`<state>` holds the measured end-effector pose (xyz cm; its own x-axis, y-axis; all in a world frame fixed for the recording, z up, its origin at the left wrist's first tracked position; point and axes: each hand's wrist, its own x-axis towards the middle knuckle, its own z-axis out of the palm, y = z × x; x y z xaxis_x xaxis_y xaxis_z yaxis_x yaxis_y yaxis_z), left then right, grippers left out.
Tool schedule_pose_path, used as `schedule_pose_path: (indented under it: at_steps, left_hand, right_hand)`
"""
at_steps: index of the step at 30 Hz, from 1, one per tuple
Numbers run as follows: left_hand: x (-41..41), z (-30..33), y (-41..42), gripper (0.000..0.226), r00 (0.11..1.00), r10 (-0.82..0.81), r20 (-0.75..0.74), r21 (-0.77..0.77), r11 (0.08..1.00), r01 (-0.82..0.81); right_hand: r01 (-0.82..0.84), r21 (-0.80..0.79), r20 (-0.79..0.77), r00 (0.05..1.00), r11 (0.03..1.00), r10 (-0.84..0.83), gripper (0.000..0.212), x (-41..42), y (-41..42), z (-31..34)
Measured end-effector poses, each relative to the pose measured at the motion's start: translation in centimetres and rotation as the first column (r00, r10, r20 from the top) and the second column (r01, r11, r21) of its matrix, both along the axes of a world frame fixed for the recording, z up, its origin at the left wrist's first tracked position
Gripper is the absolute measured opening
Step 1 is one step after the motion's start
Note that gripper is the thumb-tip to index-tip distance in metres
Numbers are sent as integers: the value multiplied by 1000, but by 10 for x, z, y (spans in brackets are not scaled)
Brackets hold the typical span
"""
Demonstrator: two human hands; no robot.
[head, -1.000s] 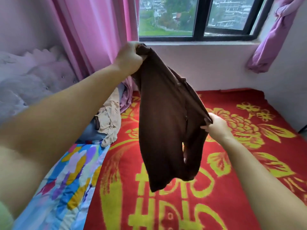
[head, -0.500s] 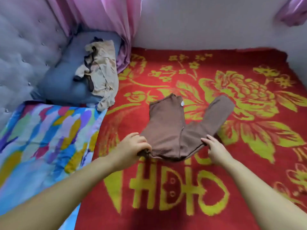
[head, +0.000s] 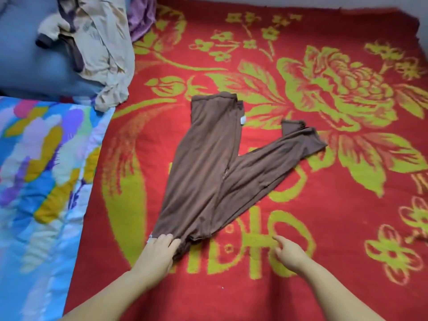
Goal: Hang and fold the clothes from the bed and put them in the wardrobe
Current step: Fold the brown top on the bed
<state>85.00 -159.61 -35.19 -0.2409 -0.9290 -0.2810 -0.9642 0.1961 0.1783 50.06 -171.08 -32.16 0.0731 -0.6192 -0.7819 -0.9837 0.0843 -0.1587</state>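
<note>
The brown garment (head: 215,165) is lying flat on the red and yellow flowered blanket (head: 324,205) in the middle of the frame, spreading in a V: one limb is running up toward the centre top, the other is angling off to the right. The two limbs are meeting at the narrow bottom end, and that is exactly where the left hand (head: 159,251) is sitting, its grip pinching the bunched lower edge of the fabric against the bed. The right hand (head: 289,252) is hovering lower right of that end, clear of the cloth, holding nothing, its fingers loosely curled with one finger pointing up and left toward the garment. Up in the upper left a beige garment (head: 104,54) is lying crumpled on a blue pillow (head: 27,66). A multicoloured quilt (head: 41,181) is running down the left edge, beside the blanket.
</note>
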Motion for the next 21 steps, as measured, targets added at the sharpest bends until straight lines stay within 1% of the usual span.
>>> schedule_pose_path:
  at_steps: [2,4,5,7,8,9,10,11,12,13,15,16,19,20,21]
  left_hand:
    - [-27,9,-35,50,998,-58,-19,-61,997,57]
    - [-62,16,-70,36,991,-128,-47,-123,985,121]
    - [-83,14,-87,27,987,-149,-62,-151,979,138]
    - [-124,9,-116,22,987,-143,-70,-180,975,128]
    - [-138,9,-124,26,991,-106,-83,-144,985,94]
    - [-154,7,-132,36,995,-48,-84,-119,992,38]
    - [-168,-1,-142,49,997,15,-71,-80,997,-21]
    - [-180,-9,-150,63,995,89,-48,-57,994,-91]
    - [-194,-20,-160,73,986,166,-1,-31,986,-166]
    - [-204,-27,-167,80,974,224,23,-31,974,-223]
    - [-215,-39,-180,83,960,278,41,-43,960,-276]
    - [-219,-47,-186,82,953,301,32,-68,952,-299]
    - [-214,-62,-196,76,944,321,-81,-167,929,-331]
    - [-212,-64,-196,67,933,336,-131,-161,921,-355]
    - [-209,-62,-194,54,921,348,-175,-155,914,-375]
  right_hand:
    - [56,-26,28,998,998,-55,47,-4,-22,4]
    - [102,-69,85,992,992,-96,45,-8,-48,10]
    - [119,-106,120,987,987,-106,44,-12,-63,13]
    - [152,-165,168,978,974,-124,42,-24,-92,14]
    - [186,-186,183,971,965,-152,41,-27,-105,14]
    - [237,-207,212,958,949,-193,40,-34,-120,9]
    - [291,-211,231,942,933,-242,40,-43,-138,3]
    - [381,-196,270,907,903,-324,40,-53,-155,-7]
    - [506,-141,325,836,851,-443,40,-65,-175,-17]
    - [630,-69,387,732,774,-561,40,-72,-192,-25]
    - [807,82,485,480,584,-731,38,-76,-219,-31]
    - [842,157,530,369,516,-763,36,-77,-231,-34]
    - [855,346,629,95,387,-772,30,-70,-261,-40]
    - [852,407,628,2,330,-778,24,-65,-273,-42]
    - [859,447,605,-83,252,-792,13,-61,-284,-45]
